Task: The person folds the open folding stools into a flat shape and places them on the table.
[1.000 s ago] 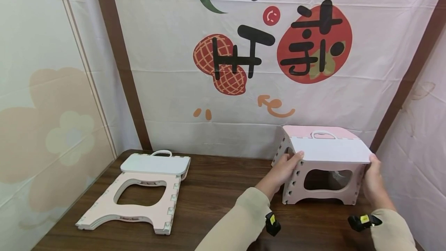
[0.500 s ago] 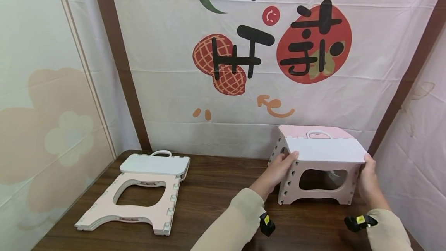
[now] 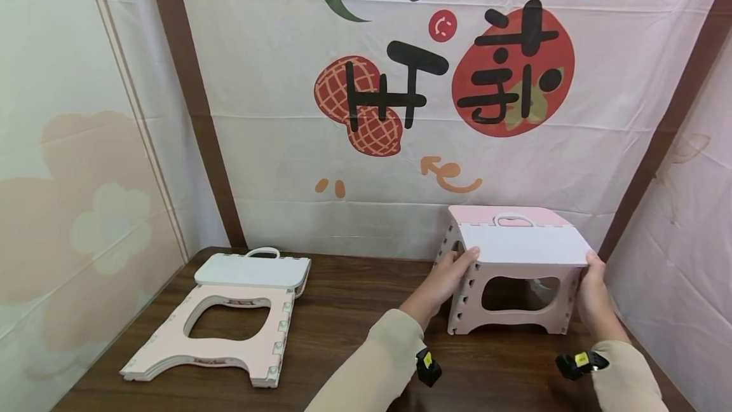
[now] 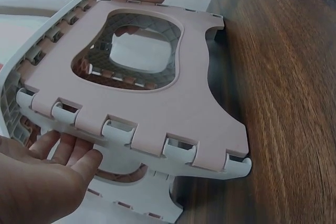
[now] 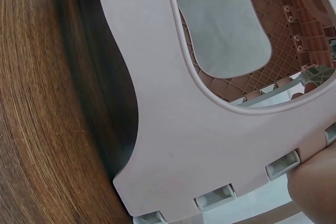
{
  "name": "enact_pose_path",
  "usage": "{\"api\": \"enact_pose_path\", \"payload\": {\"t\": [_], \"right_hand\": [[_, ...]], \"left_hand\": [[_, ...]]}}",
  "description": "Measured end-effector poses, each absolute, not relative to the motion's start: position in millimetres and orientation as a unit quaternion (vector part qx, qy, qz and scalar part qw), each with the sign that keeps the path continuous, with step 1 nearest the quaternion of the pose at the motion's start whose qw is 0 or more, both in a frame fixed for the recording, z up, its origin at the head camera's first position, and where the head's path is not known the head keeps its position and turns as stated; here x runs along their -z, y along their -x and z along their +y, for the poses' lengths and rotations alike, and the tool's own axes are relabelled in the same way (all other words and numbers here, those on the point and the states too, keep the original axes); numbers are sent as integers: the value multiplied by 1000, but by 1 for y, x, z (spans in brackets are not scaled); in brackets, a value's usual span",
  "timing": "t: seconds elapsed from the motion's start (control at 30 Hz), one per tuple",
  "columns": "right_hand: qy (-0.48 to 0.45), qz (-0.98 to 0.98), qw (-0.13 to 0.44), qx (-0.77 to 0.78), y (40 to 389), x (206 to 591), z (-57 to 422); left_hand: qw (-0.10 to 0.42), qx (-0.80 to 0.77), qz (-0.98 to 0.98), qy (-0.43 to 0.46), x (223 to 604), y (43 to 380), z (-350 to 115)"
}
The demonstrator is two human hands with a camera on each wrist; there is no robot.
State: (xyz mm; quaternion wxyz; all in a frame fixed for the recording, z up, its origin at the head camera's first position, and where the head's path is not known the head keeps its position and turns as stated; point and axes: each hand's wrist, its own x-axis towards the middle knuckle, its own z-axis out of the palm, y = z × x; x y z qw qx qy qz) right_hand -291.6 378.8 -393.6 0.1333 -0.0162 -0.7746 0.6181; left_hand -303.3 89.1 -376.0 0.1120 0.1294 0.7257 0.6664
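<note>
Across a white backdrop (image 3: 274, 145), black characters (image 3: 532, 27), wording unreadable, some over peanut print (image 3: 374, 138) and fruit print (image 3: 517, 59), smiley (image 3: 442, 26) on red disc (image 3: 452, 33), orange curled arrow (image 3: 457, 189)

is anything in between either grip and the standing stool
Nothing visible: the left-hand grip and the right-hand grip are both directly on the standing stool, at its sides. The folded stool lies apart on the table.

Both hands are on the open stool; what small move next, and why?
Probably ease the left hand and right hand off the open stool: it looks unfolded, its front feet seem to rest on the table, and the folded stool lies untouched.
</note>
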Motion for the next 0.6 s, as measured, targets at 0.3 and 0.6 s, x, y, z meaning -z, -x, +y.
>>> {"api": "enact_pose_path", "payload": {"t": [0.3,0.6], "right_hand": [[-13,-771,138,-622,293,395,370],[0,-770,141,-623,296,398,361]], "left_hand": [[108,-680,708,-153,380,306,79],[104,-688,699,-164,383,309,71]]}}
